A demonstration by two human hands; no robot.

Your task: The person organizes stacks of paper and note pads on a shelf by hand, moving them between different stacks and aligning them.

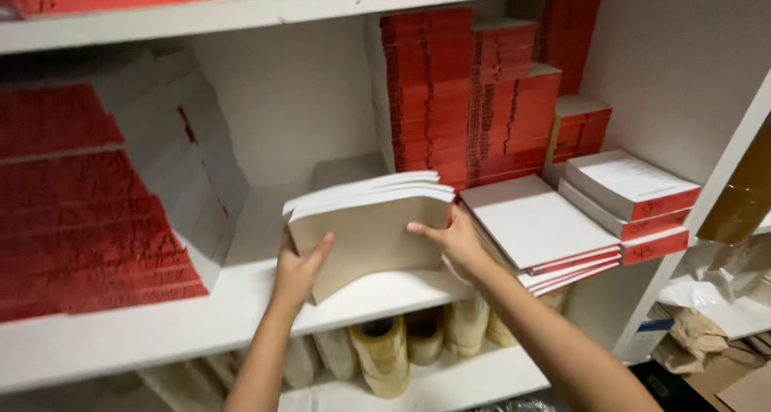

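We note left hand [299,266] and right hand [454,239] both clasped on beige-backed booklet stack [371,227], upright on shelf [201,320]; red-spined books [554,235] just right of right hand.

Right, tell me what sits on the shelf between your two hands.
In the head view, a bundle of beige sheets stands between the left hand and right hand, both touching it.

red book stacks [466,91] on white shelf [161,332] | tape rolls [385,352] below | brown paper [699,332] right
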